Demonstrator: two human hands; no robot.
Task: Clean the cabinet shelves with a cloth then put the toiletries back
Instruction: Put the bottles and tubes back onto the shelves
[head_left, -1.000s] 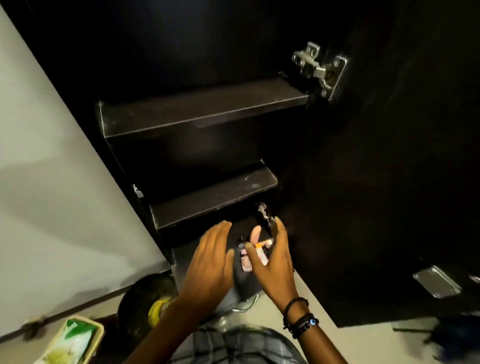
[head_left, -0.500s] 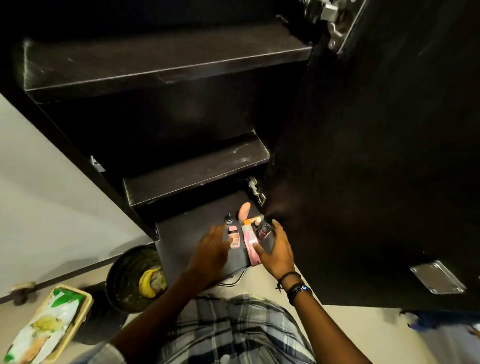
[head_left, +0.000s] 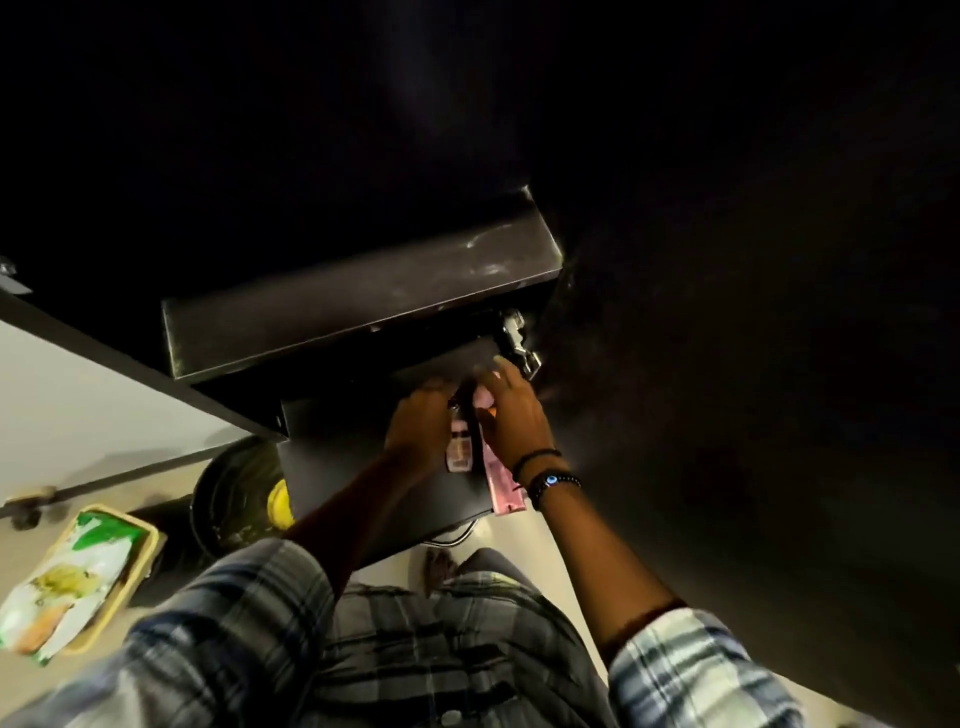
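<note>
The left hand curls its fingers round one side of the toiletries. The right hand curves over the other side, clamping the bundle between them above the bottom cabinet shelf. A pink tube juts toward 6 o'clock, and a dark bin stands at 8 o'clock of the hands.

Upper shelf, lower shelf, pale floor
The upper shelf shows pale smears near its right end. Pink tubes lie at the lower shelf's right front, one overhanging the edge. On the floor stand a dark bin, partly under that shelf, and a tray holding a green-and-white packet.
</note>
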